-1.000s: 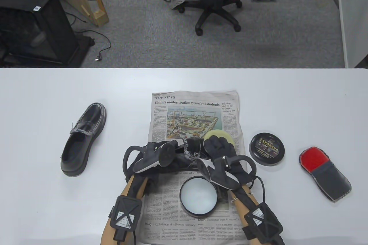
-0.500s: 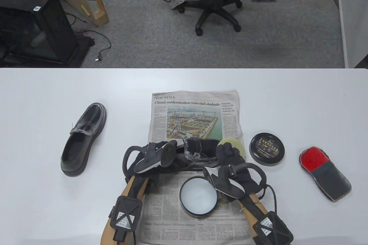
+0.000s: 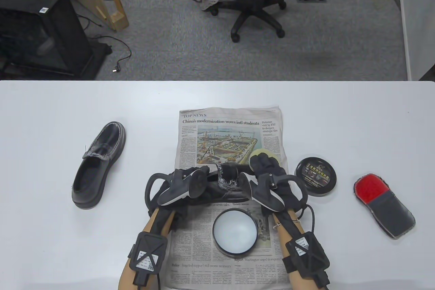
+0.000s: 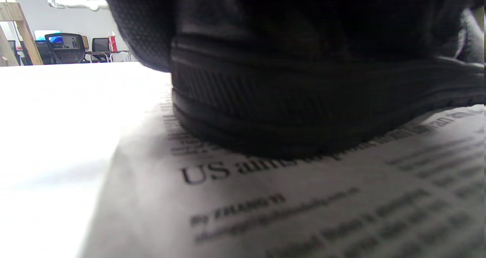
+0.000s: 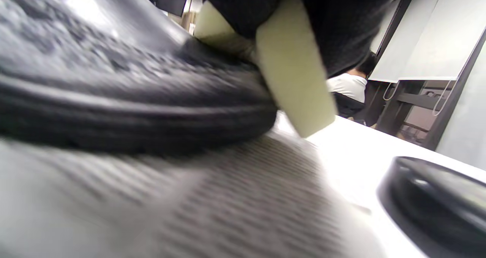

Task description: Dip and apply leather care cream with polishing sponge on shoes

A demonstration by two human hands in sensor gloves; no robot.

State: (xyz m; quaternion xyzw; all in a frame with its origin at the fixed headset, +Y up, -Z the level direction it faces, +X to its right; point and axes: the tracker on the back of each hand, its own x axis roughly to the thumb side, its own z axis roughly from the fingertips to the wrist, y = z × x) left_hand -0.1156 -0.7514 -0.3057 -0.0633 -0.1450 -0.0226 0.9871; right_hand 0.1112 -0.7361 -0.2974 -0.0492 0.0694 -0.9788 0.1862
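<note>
White table, printed newspaper: right hand fingers press round foam sponge on glossy black shoe; left hand steadies heel.

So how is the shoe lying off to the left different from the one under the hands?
The left shoe lies on the bare table, untouched; the other shoe sits on the newspaper. The left hand rests on that shoe while the right hand presses the pale yellow polishing sponge at its toe. Both are black leather loafers with ridged soles.
</note>
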